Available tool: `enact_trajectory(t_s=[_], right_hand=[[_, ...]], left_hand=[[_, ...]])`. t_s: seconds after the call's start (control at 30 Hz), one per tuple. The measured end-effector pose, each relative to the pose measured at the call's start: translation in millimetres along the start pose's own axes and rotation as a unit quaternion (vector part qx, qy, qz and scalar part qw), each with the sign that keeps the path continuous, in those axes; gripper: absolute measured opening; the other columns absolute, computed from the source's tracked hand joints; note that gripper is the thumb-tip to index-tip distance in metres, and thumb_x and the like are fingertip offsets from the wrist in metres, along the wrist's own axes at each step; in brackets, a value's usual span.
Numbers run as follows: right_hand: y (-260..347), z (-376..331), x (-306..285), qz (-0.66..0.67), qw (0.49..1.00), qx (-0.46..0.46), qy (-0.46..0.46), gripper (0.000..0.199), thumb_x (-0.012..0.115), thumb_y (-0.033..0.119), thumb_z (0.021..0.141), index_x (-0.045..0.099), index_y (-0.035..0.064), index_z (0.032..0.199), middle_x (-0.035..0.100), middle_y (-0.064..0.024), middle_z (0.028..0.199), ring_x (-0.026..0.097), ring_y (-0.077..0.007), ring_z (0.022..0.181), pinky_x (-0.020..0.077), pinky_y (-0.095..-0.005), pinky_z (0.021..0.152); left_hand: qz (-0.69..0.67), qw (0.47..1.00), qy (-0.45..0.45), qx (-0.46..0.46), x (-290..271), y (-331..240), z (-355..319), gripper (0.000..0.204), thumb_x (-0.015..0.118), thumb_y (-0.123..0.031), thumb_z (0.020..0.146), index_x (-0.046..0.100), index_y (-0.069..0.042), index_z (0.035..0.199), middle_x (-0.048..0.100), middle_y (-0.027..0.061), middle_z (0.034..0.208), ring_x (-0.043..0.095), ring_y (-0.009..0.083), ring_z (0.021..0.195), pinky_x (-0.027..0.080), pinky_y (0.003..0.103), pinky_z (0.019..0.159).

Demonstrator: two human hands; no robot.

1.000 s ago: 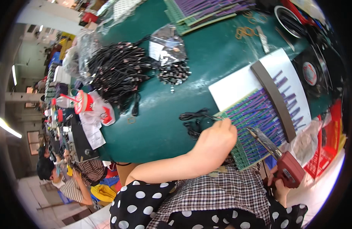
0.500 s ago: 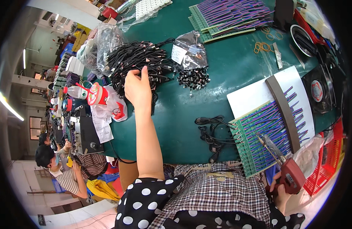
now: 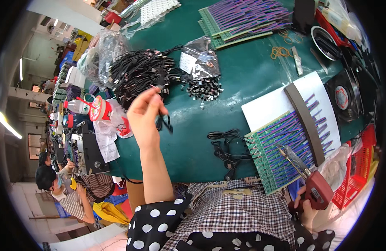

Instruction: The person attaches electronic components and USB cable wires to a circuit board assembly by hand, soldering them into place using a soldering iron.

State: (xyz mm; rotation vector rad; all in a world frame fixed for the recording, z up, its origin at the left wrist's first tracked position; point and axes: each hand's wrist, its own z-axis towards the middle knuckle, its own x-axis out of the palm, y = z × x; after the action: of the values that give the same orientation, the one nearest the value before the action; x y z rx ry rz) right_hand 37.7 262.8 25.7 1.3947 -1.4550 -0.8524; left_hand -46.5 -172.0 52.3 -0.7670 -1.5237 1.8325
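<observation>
My left hand (image 3: 143, 119) is closed, with a black cable (image 3: 167, 122) pinched between thumb and fingers. It hovers at the near edge of a heaped pile of black cables (image 3: 140, 69). At the lower right, my right hand (image 3: 309, 212) grips a dark red soldering gun (image 3: 319, 190) by its handle. The gun's tip points up and left, over a green circuit board panel (image 3: 266, 169) with rows of blue and purple wires. Several black cables (image 3: 226, 146) run off the panel's left edge. A dark flat bar (image 3: 304, 121) lies across the wires.
A clear bag (image 3: 203, 60) and small black parts (image 3: 204, 88) lie beside the pile. Wired green panels (image 3: 243, 21) are stacked at the back. Rubber bands (image 3: 281, 52) lie at the right. A red-and-white cup (image 3: 100, 109) stands left. A person (image 3: 78, 192) works at far left.
My left hand has drawn back from the cable pile toward me, now with a black cable in its fingers. My right hand still holds the soldering gun in nearly the same place.
</observation>
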Motion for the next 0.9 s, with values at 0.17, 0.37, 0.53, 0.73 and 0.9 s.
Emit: enact_trajectory(t_s=[0.17, 0.37, 0.53, 0.73, 0.9], right_hand=[[3, 2, 2, 0.021, 0.999, 0.026, 0.022, 0.062, 0.072, 0.031, 0.078, 0.042, -0.0055, 0.118, 0.056, -0.0148, 0.095, 0.052, -0.0165, 0.056, 0.0425, -0.0273, 0.050], [23, 21, 31, 0.041, 0.994, 0.080, 0.063, 0.046, 0.072, 0.008, 0.071, 0.050, -0.0040, 0.109, 0.058, -0.0109, 0.094, 0.060, -0.0170, 0.073, 0.0484, -0.0274, 0.064], [24, 29, 52, 0.031, 0.995, 0.004, 0.099, 0.042, 0.063, -0.007, 0.080, 0.047, -0.0024, 0.119, 0.057, -0.0098, 0.106, 0.061, -0.0175, 0.098, 0.0521, -0.0312, 0.085], [18, 31, 49, 0.045, 0.991, 0.015, 0.127, 0.042, 0.060, -0.011, 0.080, 0.044, -0.0013, 0.118, 0.052, -0.0097, 0.108, 0.059, -0.0171, 0.096, 0.0515, -0.0308, 0.083], [18, 29, 49, 0.026, 0.991, 0.016, 0.132, 0.038, 0.060, -0.010, 0.082, 0.046, -0.0010, 0.116, 0.053, -0.0082, 0.104, 0.058, -0.0139, 0.093, 0.0502, -0.0282, 0.082]], left_hand=[[0.051, 0.956, 0.249, -0.146, 56, -19, -72, 0.010, 0.058, -0.006, 0.088, 0.062, 0.002, 0.093, 0.060, 0.0006, 0.077, 0.050, 0.0048, 0.059, 0.039, 0.019, 0.054], [-0.010, 0.837, 0.466, -0.286, 98, -38, -128, 0.011, 0.057, -0.001, 0.088, 0.061, 0.005, 0.095, 0.064, 0.0054, 0.077, 0.059, 0.0070, 0.068, 0.044, 0.018, 0.061], [-0.011, 0.780, 0.560, -0.280, 116, -34, -143, 0.011, 0.058, -0.003, 0.088, 0.060, 0.006, 0.094, 0.066, 0.0077, 0.078, 0.063, 0.0092, 0.074, 0.050, 0.021, 0.065], [0.013, 0.777, 0.558, -0.291, 120, -32, -148, 0.009, 0.059, -0.003, 0.087, 0.061, 0.006, 0.090, 0.066, 0.0080, 0.077, 0.064, 0.0100, 0.072, 0.052, 0.023, 0.066], [0.047, 0.798, 0.552, -0.238, 122, -32, -152, 0.008, 0.060, -0.002, 0.085, 0.062, 0.006, 0.087, 0.067, 0.0083, 0.075, 0.064, 0.0099, 0.071, 0.052, 0.023, 0.065]])
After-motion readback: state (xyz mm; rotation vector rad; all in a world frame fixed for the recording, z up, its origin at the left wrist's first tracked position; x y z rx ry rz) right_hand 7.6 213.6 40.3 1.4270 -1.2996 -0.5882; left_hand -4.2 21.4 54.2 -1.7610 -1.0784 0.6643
